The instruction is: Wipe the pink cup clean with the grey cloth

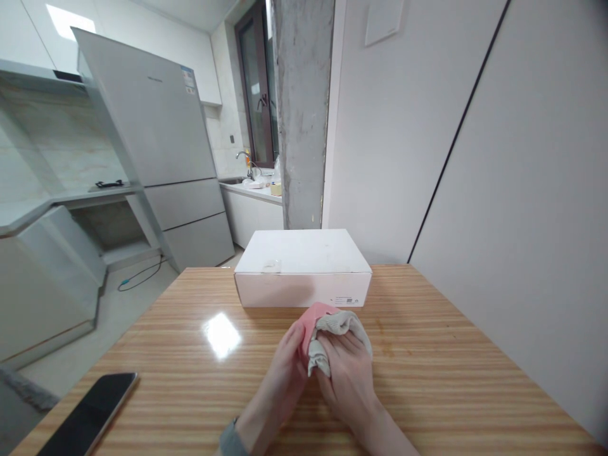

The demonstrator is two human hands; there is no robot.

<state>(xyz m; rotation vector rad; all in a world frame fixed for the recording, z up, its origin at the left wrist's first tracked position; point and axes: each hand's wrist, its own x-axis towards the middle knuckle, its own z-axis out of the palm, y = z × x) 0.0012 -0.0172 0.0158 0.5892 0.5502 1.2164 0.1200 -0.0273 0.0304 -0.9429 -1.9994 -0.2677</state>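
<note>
Just in front of the white box, my left hand (289, 354) grips a smooth pink bowl-like item (314, 314) from its left side. Most of that item is covered, so its exact kind is unclear. My right hand (349, 367) is closed on a light grey cloth (339, 323), bunched up and pressed against the pink item. The cloth hangs over on both sides of my right fingers. Both hands are close together above the wooden table (427, 380).
A closed white box (304, 288) stands at the table's far edge, right behind my hands. A black phone (90, 415) lies at the near left. Beyond are a fridge (147, 120), a sink counter (256, 193) and a grey pillar (304, 114); a white wall (513, 158) rises on the right.
</note>
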